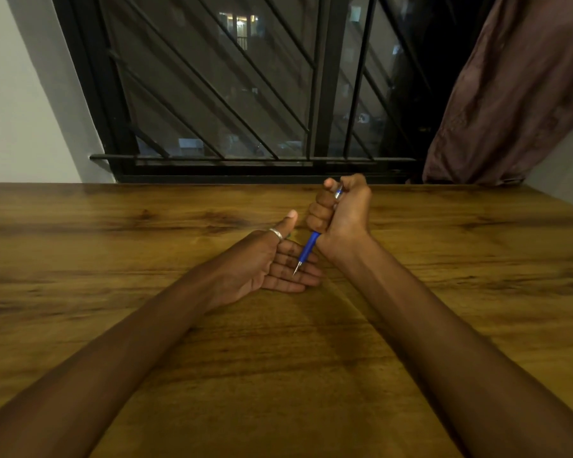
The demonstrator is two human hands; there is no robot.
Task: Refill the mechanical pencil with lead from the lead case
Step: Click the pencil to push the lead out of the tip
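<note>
Both hands work together: right hand [339, 209] fists the blue mechanical pencil [308, 247] tip-down (thumb on its cap), left hand [272, 264] lies open beneath, probably to catch lead.

pencil text: nope, nothing readable on the blue mechanical pencil [308, 247]
elsewhere around it: no labels, numbers or signs either

glossy wood-grain table [179, 325], metal-tipped pencil [308, 251]
</note>
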